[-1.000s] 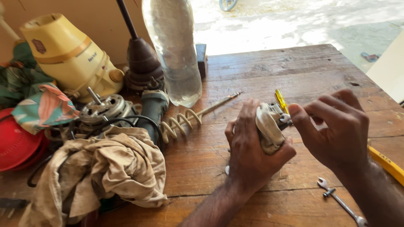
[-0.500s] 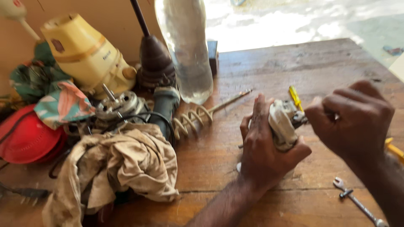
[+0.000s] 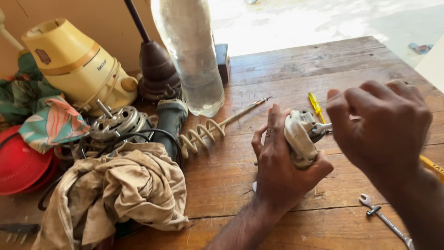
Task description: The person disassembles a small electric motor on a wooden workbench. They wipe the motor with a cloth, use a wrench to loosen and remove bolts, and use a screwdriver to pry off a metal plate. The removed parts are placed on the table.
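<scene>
Left hand point(image 3: 282, 171) wraps closed around a small pale motor housing point(image 3: 299, 141), held just above the wooden table point(image 3: 277, 83), steadying it. Right hand point(image 3: 381, 125), at its 3 o'clock, pinches a metal tool point(image 3: 323, 128) at the housing's end. Spanner point(image 3: 386, 220) lies at 5 o'clock.

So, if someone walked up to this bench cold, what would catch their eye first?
Most likely the two hands at centre right: the left hand grips a pale, grimy machine part above the wooden table, while the right hand is closed over a tool at its end. Next, the heap at left: a cream blender base, a bare motor, a crumpled beige rag, and a clear plastic bottle standing behind.
</scene>
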A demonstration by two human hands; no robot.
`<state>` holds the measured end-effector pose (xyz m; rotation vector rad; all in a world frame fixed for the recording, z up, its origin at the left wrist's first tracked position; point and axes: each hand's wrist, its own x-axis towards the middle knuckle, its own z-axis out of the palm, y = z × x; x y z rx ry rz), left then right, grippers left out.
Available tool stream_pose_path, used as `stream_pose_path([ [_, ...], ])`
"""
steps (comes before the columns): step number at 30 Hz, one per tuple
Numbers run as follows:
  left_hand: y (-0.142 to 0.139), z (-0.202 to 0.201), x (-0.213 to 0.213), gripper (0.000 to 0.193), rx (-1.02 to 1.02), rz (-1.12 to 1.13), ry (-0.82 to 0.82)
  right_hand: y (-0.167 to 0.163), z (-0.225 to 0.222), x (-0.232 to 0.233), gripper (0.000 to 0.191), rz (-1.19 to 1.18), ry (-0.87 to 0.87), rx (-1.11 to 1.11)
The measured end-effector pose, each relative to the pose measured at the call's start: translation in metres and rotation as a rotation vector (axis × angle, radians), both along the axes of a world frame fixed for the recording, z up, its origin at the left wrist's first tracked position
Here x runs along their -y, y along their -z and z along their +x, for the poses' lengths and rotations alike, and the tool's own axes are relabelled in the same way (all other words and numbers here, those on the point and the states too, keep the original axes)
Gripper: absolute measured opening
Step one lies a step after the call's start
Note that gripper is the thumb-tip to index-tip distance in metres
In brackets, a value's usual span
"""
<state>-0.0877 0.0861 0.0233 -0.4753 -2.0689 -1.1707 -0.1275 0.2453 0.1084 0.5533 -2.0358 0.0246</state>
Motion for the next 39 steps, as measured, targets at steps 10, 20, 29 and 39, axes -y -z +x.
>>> stream_pose_path([
  [10, -0.005, 0.004, -0.004, 0.1, 0.01, 0.026, 0.044, -0.008, -0.01, -0.006, 0.051, 0.037, -0.158, 0.128],
  [20, 0.002, 0.0, 0.001, 0.1, 0.005, 0.033, 0.071, 0.01, -0.036, -0.017, 0.056, 0.023, -0.184, 0.169],
  [29, 0.004, -0.013, -0.004, 0.078, 0.009, 0.058, 0.186, -0.003, -0.055, -0.033, 0.049, -0.013, -0.32, 0.177],
  [39, 0.001, -0.006, -0.008, 0.073, -0.019, 0.041, 0.106, -0.012, -0.013, -0.036, 0.05, -0.748, -0.433, 0.43],
])
